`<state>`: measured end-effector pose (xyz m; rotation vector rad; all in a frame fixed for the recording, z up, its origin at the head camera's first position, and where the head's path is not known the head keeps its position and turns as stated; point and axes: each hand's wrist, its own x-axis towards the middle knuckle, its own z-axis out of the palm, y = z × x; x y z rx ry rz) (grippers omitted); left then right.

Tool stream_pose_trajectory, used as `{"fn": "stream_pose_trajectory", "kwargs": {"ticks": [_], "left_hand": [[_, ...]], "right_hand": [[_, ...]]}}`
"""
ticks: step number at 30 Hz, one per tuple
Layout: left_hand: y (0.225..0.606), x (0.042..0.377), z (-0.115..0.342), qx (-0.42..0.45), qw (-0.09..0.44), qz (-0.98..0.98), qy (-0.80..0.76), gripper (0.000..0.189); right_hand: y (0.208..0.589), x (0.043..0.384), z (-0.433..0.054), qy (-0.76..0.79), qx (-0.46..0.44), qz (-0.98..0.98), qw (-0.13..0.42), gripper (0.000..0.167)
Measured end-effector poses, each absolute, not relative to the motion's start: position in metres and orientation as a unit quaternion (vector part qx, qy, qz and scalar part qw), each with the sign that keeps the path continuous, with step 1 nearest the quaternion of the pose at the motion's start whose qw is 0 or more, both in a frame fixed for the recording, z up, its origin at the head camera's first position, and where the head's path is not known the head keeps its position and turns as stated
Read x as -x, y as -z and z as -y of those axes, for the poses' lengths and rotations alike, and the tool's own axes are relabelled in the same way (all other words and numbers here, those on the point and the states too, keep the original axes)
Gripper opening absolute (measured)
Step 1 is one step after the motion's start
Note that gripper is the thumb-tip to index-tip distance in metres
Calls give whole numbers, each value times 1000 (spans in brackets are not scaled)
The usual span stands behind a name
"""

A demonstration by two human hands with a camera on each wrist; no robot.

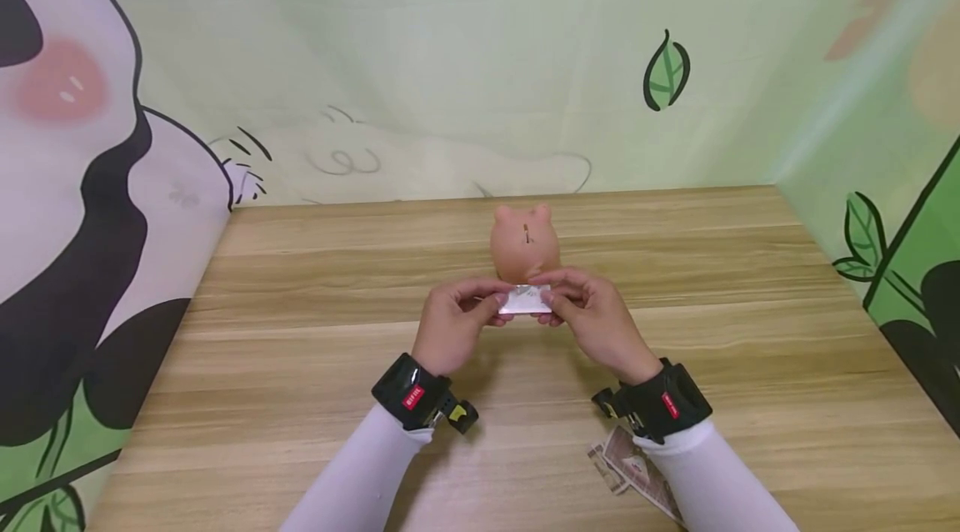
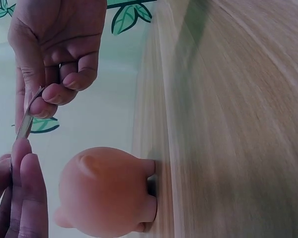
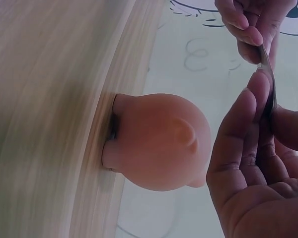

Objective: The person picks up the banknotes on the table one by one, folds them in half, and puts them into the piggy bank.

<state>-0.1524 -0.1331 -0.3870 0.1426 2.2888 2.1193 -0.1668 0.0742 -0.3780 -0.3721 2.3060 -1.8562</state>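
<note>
The left sleeve [image 1: 360, 469] and right sleeve [image 1: 716, 478] are plain, long and close-fitting, white with a faint lavender cast. Just past each cuff, towards the far side, a thick black band circles the wrist: left wristband [image 1: 401, 382], right wristband [image 1: 686, 399]. Each bears a small red label with pale lettering (too small to read). A stubby black camera with a yellow patch juts from each band's inner side. The left hand [image 1: 450, 328] and right hand [image 1: 603, 323] are bare.

Piggy bank [image 1: 513, 250] on table [image 1: 300, 348], banknotes [image 1: 639, 469] front right
</note>
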Motion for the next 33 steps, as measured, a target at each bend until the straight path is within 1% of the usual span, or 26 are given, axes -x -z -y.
{"fn": "stream_pose_trajectory", "kwargs": {"ticks": [8, 15, 20, 25, 31, 33], "left_hand": [[386, 152, 133, -40, 14, -747, -663, 27], [387, 152, 134, -57, 0, -760, -647, 21], [387, 151, 135, -51, -9, -786, -616, 23], [386, 150, 135, -49, 0, -793, -608, 22], [387, 149, 134, -59, 11, -783, -619, 8], [388, 149, 133, -61, 12, -784, -618, 12]], "right_hand": [[378, 167, -76, 602, 124, -784, 89, 30], [379, 168, -77, 604, 119, -783, 90, 25], [379, 167, -78, 585, 117, -798, 86, 23], [378, 166, -79, 575, 122, -805, 80, 18], [379, 165, -77, 581, 120, -802, 71, 13], [379, 165, -76, 586, 117, -799, 68, 12]]}}
